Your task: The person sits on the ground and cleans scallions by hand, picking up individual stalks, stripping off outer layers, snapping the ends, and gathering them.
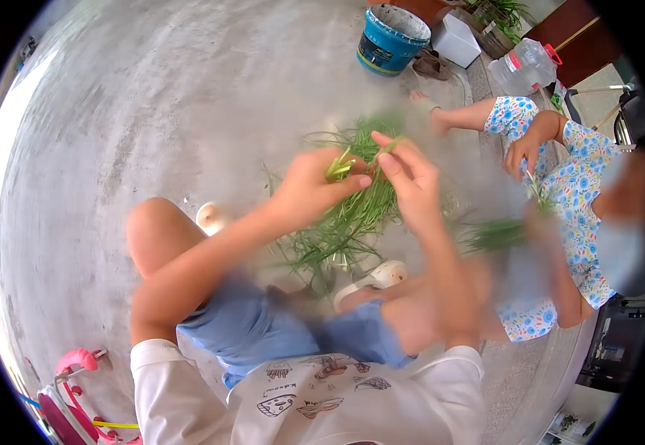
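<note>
My left hand (311,182) is closed around a small bunch of chives (341,167), their pale cut-looking ends poking up past the thumb. Close by on the right, my right hand (414,182) pinches a chive stalk (391,147) between thumb and fingers; its tip is blurred. Beneath both hands a loose pile of long green chives (356,222) lies on the grey floor between my feet.
At the right sits another person in blue floral clothes (582,193), holding some pale-ended stalks (537,193). More greens (497,234) are near that person. A blue bucket (391,44), white box (456,41) and plastic jug (526,67) stand beyond. Something pink (78,361) is lower left.
</note>
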{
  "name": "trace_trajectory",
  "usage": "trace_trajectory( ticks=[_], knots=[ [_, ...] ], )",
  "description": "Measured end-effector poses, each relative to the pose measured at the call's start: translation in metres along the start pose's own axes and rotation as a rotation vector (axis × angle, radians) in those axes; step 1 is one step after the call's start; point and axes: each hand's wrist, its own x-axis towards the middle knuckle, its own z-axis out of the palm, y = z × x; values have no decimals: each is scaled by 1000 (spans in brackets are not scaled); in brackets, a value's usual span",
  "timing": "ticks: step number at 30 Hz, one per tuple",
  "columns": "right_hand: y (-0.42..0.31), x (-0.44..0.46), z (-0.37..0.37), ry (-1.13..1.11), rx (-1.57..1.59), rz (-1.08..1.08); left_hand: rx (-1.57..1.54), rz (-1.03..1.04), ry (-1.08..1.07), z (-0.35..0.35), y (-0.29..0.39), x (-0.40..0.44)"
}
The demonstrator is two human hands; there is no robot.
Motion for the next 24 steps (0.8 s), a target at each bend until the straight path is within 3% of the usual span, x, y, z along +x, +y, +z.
trace_trajectory(
  ticks=[5,8,12,16,24],
  knots=[
    [-3,-7,5,-20,157,42,-6,-64,6,-6,-1,-2],
    [-3,-13,7,37,249,189,-63,-51,25,-5,1,-4],
    [-2,-13,7,-61,95,132,-146,37,114,1,3,-6],
    [-4,-10,10,-37,-96,23,-135,-56,109,-4,14,-6],
    [8,-9,16,39,-83,-4,-57,-42,152,-3,3,-1]
  ],
)
